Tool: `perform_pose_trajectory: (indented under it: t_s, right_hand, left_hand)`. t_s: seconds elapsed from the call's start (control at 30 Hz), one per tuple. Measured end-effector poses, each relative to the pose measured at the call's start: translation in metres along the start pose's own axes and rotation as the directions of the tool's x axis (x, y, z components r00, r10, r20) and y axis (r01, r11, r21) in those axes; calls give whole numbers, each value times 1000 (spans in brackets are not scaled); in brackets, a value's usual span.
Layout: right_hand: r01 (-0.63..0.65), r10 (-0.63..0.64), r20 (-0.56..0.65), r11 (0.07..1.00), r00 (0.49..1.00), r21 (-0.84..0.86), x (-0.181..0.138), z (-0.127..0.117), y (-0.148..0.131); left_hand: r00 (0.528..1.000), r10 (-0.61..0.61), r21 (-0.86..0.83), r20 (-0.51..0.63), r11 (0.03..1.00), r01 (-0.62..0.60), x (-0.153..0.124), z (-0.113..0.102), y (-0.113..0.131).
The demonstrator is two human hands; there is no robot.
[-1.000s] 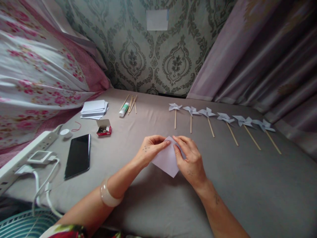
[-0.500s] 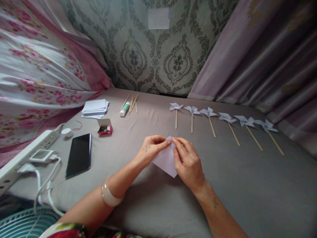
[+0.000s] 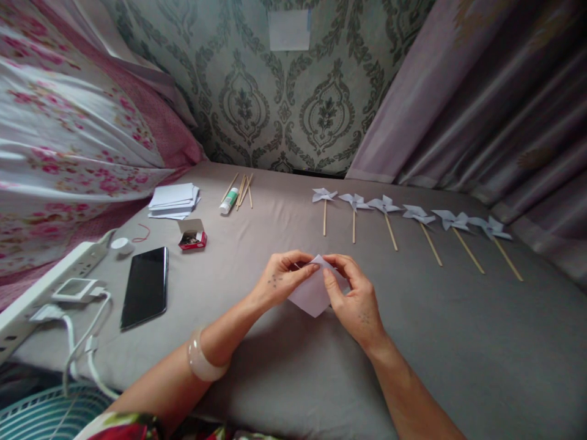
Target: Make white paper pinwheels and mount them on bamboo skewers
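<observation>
A sheet of white paper [image 3: 312, 294] is held up between both hands, one corner toward me and another pointing away. My left hand [image 3: 282, 278] pinches its far left edge between thumb and fingers. My right hand [image 3: 355, 290] grips it near the far corner, thumb on top and fingers curled behind. The fingers cover part of the paper, so any folds there are hidden. Beyond the hands, several paper pinwheels [image 3: 386, 205] on wooden sticks lie in a row to the right.
Back left are a stack of paper [image 3: 172, 198], several wooden sticks [image 3: 243, 192], a glue tube [image 3: 228, 200] and a small open red box [image 3: 192, 238] of metal bits. Nearer lie a phone [image 3: 145, 288], a white round cap [image 3: 121, 246] and a power strip [image 3: 55, 293] with cables.
The paper has turned slightly, and its near corner has shifted left and up. My right hand has changed its grip, its thumb now nearer the far corner. The left hand stays pinched.
</observation>
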State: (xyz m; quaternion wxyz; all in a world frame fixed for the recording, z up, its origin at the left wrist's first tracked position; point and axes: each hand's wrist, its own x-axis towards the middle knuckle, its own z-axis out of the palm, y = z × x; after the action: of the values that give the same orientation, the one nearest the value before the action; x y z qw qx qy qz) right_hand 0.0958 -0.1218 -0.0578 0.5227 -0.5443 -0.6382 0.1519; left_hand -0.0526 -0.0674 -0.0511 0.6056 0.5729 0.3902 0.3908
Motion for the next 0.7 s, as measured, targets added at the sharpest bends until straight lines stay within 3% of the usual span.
perform_pose_trajectory:
  t_s: [0.1,0.23,0.43,0.7]
  right_hand:
    - [-25,25,-12,1000,1000,19,0,0,-1]
    - [70,-72,-43,996,996,-54,1,0,-3]
    - [239,-251,-50,956,967,-172,-1,-1,4]
    - [482,-506,37,793,862,-372,-5,0,17]
  left_hand:
    - [999,40,40,16,998,-41,-1,1,1]
    - [999,28,-7,23,1000,-28,-2,2,3]
    - [987,-137,-184,88,971,151,-2,0,7]
    - [932,-338,-299,135,882,363,0,1,1]
